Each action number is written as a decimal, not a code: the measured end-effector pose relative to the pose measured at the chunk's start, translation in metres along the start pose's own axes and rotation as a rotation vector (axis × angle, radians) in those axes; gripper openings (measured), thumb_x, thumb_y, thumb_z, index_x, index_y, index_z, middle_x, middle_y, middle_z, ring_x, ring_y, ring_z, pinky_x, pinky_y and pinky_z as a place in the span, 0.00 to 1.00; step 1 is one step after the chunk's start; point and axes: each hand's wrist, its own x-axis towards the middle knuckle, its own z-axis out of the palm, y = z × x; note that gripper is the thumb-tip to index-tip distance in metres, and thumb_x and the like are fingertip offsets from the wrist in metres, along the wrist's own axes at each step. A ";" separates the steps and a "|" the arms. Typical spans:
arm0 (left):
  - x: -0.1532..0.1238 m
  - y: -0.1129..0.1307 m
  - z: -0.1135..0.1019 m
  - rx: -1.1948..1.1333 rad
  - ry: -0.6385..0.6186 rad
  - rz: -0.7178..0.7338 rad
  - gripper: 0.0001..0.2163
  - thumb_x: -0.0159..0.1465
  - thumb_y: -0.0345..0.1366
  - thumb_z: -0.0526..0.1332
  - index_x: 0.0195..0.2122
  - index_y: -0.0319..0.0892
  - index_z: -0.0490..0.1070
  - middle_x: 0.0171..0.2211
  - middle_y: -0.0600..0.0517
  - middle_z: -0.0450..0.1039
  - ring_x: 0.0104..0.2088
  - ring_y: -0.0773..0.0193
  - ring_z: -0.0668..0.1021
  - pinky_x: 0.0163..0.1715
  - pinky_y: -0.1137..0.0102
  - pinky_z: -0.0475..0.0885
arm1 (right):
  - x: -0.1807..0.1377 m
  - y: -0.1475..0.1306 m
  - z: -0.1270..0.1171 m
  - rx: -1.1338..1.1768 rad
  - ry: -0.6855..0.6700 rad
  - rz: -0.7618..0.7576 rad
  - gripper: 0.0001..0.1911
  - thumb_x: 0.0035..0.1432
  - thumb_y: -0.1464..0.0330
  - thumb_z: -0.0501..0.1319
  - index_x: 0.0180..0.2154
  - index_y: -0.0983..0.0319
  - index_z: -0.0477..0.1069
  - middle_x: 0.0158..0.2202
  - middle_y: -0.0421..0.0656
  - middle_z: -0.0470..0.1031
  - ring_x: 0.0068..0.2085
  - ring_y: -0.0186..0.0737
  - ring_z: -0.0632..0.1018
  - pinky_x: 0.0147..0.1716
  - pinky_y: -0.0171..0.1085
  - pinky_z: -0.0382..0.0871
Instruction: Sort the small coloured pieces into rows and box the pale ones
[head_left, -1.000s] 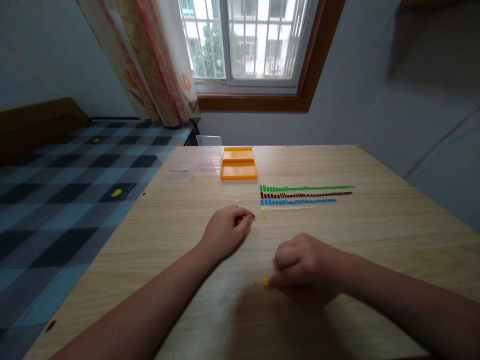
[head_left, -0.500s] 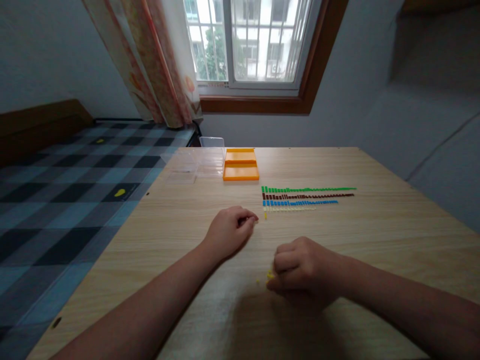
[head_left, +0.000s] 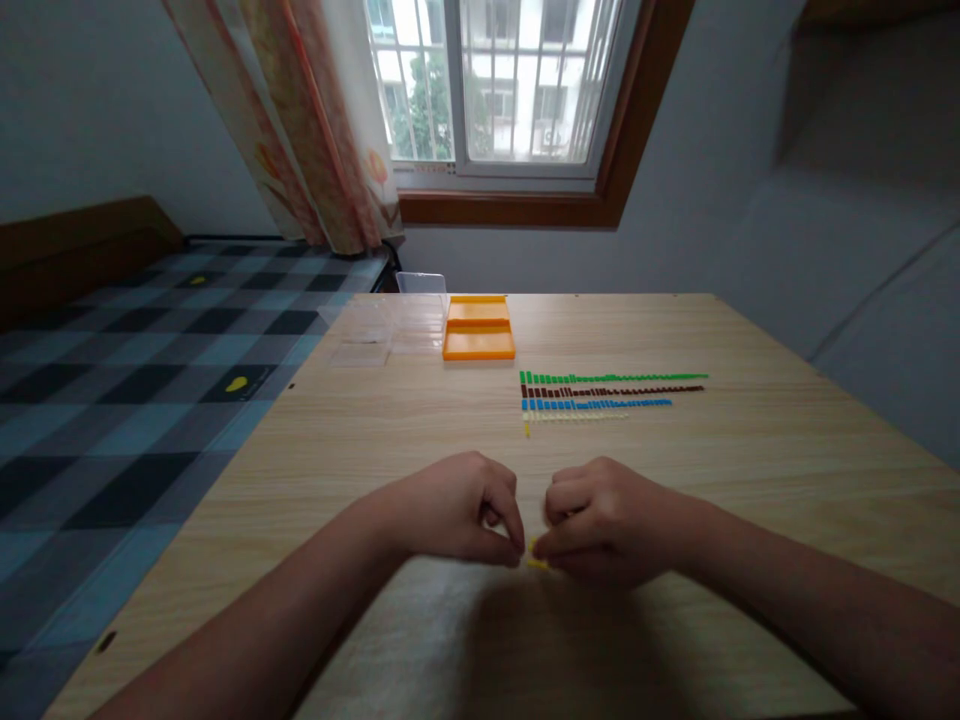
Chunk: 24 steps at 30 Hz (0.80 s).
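Both my hands are close together, low over the wooden table. My left hand (head_left: 472, 512) is closed, thumb and forefinger pinched together; whatever lies between the tips is too small to make out. Just to its right, my right hand (head_left: 611, 525) is curled with its fingertips closed at small yellow pieces (head_left: 537, 563), partly hidden by the fingers. Beyond the hands, small flat pieces lie in rows: green (head_left: 566, 379), brown (head_left: 566, 393), blue (head_left: 566, 406) and cream (head_left: 566, 417). A single yellow piece (head_left: 527, 430) lies below the left end of the cream row.
An orange two-part tray (head_left: 478, 355) stands near the table's far edge. Clear plastic boxes (head_left: 364, 340) are left of it. A bed with a checked cover (head_left: 150, 400) runs along the left side; a window (head_left: 525, 100) and curtain (head_left: 307, 120) are at the back.
My left hand has moved back towards me, from near the single yellow piece to beside my right hand. The right hand stays almost in place at the yellow pieces.
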 end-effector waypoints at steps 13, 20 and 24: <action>0.003 0.003 0.014 0.321 0.012 0.049 0.09 0.55 0.28 0.74 0.36 0.48 0.83 0.27 0.57 0.71 0.26 0.69 0.74 0.27 0.74 0.67 | -0.005 0.009 0.002 0.017 -0.046 0.066 0.11 0.65 0.65 0.61 0.31 0.60 0.77 0.27 0.39 0.73 0.31 0.33 0.72 0.32 0.35 0.61; 0.004 0.004 0.020 0.341 0.016 0.041 0.07 0.55 0.26 0.70 0.32 0.47 0.82 0.26 0.57 0.72 0.25 0.68 0.74 0.26 0.74 0.66 | -0.007 0.016 -0.002 0.095 -0.018 0.219 0.07 0.61 0.66 0.64 0.32 0.61 0.79 0.29 0.40 0.75 0.31 0.32 0.75 0.32 0.33 0.61; 0.003 0.002 0.015 0.351 0.076 0.021 0.07 0.57 0.27 0.67 0.34 0.46 0.82 0.28 0.55 0.74 0.27 0.67 0.75 0.28 0.73 0.67 | -0.007 0.022 -0.003 0.115 0.011 0.277 0.06 0.59 0.68 0.64 0.33 0.61 0.80 0.28 0.40 0.74 0.30 0.32 0.74 0.32 0.32 0.62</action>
